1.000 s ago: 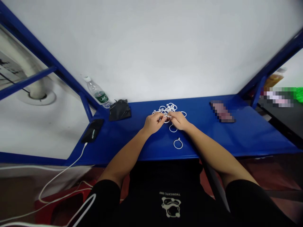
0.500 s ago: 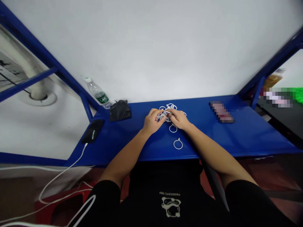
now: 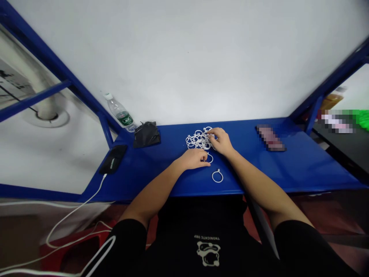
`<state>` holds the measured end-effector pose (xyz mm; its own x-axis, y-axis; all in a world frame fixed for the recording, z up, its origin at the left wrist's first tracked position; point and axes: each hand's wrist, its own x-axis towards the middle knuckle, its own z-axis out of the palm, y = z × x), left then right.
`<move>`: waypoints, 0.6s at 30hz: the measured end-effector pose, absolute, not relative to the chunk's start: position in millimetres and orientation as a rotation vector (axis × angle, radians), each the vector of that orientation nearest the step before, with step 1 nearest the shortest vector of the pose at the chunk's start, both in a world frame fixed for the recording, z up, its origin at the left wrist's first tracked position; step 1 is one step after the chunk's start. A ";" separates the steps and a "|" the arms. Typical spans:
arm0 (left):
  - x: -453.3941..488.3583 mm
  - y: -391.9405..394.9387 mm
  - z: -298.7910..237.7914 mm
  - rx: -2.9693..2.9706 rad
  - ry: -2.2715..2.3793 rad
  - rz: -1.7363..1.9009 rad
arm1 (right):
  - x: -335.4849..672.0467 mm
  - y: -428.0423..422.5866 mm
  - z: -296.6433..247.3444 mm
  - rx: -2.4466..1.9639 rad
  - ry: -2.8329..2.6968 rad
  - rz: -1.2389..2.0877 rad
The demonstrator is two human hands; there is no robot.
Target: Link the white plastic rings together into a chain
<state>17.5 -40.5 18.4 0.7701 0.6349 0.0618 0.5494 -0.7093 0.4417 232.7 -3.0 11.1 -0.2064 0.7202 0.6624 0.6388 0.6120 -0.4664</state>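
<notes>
A tangled pile of white rings (image 3: 198,140) lies on the blue table (image 3: 288,161). My right hand (image 3: 221,141) rests at the pile's right edge, fingers curled onto the rings there. My left hand (image 3: 195,159) lies nearer to me, its fingertips closed on a single white ring (image 3: 210,158) that is partly hidden by the fingers. Another lone white ring (image 3: 217,176) lies flat close to the table's near edge, untouched.
A clear water bottle (image 3: 120,114) and a crumpled black cloth (image 3: 146,134) sit at the back left. A black phone (image 3: 113,159) with a white cable lies on the left. A blurred pink object (image 3: 270,137) lies on the right. Blue frame bars rise at both sides.
Both hands were together over the pile. My left hand has drawn back toward me to the single ring, and my right hand has shifted a little farther back along the pile's right side.
</notes>
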 end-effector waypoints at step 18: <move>7.8 -38.5 26.7 2.519 0.904 0.527 | 227.8 -14.9 17.8 -0.970 -2.069 0.295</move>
<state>7.8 -38.5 26.7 0.7183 0.6638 0.2082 0.5084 -0.7052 0.4942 227.8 -14.9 17.8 -0.3735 0.7265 0.5768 0.5361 0.6765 -0.5050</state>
